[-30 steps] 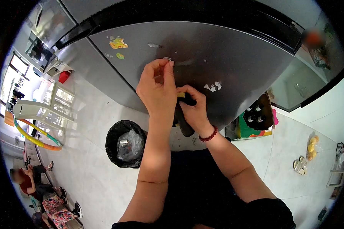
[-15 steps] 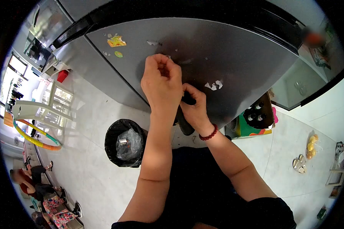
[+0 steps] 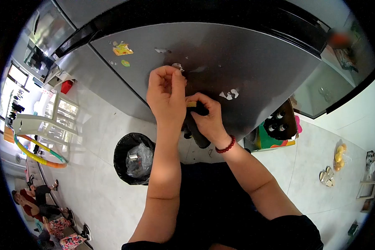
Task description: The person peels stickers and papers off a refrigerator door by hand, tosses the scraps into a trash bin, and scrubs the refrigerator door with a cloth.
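Observation:
My left hand (image 3: 167,89) is raised against the grey refrigerator door (image 3: 254,54), thumb and forefinger pinched on a small whitish sticker scrap (image 3: 178,66). Lower and to the right, my right hand (image 3: 208,116) grips a black-handled tool (image 3: 201,135); a yellowish part shows by its fingertips, and the tool's working end is hidden. Torn white sticker scraps (image 3: 228,95) cling to the door right of my hands. Further left on it are a yellow sticker remnant (image 3: 123,49) and a small green sticker (image 3: 125,63).
A black-lined trash bin (image 3: 123,166) stands on the floor below left. Bottles sit in a colourful box (image 3: 275,133) at right, with shoes (image 3: 327,177) and a bag of yellow fruit (image 3: 340,156) beyond. Seated people (image 3: 37,202), a white chair (image 3: 41,123) and a hula hoop (image 3: 37,154) are far left.
My left hand has shifted slightly left and down, and the pinched scrap now shows beyond its fingertips. My right hand has turned a little with the tool, exposing the yellowish part.

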`<state>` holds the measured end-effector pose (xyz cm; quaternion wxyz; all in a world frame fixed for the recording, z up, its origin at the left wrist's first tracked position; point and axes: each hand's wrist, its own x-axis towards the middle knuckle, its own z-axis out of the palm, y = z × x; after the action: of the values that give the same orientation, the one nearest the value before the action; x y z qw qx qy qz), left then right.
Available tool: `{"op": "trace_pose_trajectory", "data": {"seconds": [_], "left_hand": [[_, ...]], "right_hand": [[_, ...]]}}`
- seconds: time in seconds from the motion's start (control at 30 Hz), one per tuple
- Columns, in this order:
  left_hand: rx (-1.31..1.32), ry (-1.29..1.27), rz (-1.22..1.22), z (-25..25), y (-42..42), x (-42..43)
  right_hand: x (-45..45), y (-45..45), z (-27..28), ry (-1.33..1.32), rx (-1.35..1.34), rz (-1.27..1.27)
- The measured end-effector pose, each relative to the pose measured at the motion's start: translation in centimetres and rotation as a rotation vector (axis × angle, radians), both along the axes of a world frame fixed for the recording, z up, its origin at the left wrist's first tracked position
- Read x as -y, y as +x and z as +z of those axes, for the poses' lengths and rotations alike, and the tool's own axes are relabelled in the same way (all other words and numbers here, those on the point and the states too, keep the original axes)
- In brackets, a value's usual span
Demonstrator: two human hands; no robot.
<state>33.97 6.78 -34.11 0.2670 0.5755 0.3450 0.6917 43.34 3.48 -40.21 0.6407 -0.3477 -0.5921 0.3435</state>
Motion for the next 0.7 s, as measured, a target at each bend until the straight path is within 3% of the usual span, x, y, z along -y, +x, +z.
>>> {"op": "trace_pose_trajectory", "data": {"seconds": [0.1,0.2,0.5,0.6,0.7], "left_hand": [[-0.004,-0.035,0.047,0.5,0.3,0.4],[-0.211,0.032,0.179,0.8,0.4,0.6],[-0.267,0.023,0.167,1.7,0.1,0.7],[-0.225,-0.04,0.142,1.0,-0.5,0.1],[0.047,-0.104,-0.025,0.4,-0.7,-0.2]], "right_hand": [[0.1,0.0,0.1,-0.002,0.001,-0.005],[0.0,0.0,0.0,-0.016,0.009,-0.017],[0.3,-0.1,0.4,-0.036,0.023,-0.035],[0.3,0.1,0.7,-0.047,0.029,-0.027],[-0.2,0.0,-0.2,-0.04,-0.036,0.018]]}}
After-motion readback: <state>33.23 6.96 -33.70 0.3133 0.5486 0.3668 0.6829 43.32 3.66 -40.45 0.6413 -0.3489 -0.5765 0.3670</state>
